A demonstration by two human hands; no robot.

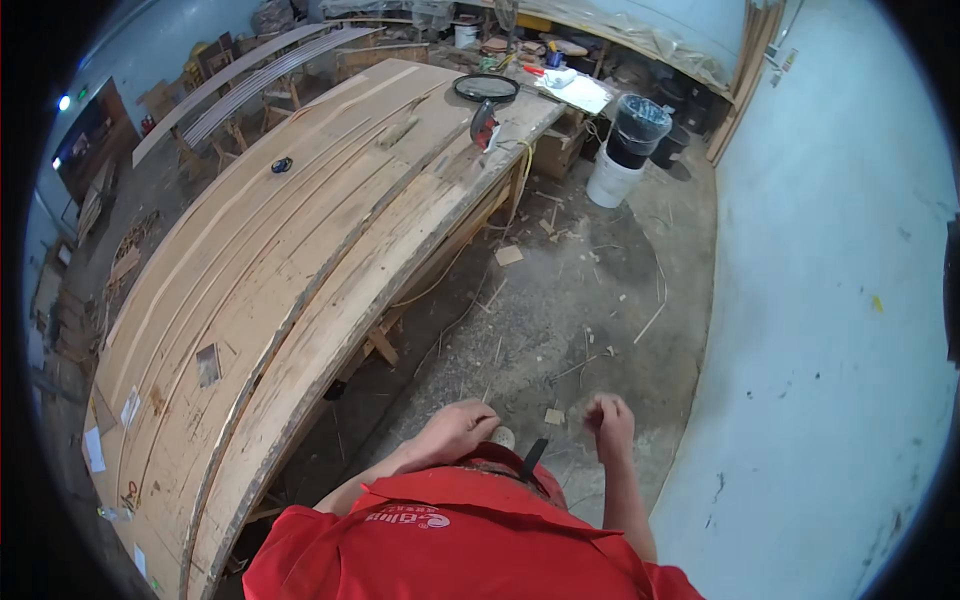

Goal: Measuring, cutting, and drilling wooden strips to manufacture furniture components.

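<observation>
Standing beside the counter (250, 290), the person is curling both hands loosely closed at the waist, left hand (458, 430) resting near a black strap (532, 458) slanting up-right, right hand (611, 418) gripping nothing visible.

Long plank workbench (300, 260); round black sieve (486, 88) at far end; white bucket (612, 178) on littered floor (560, 300).
</observation>
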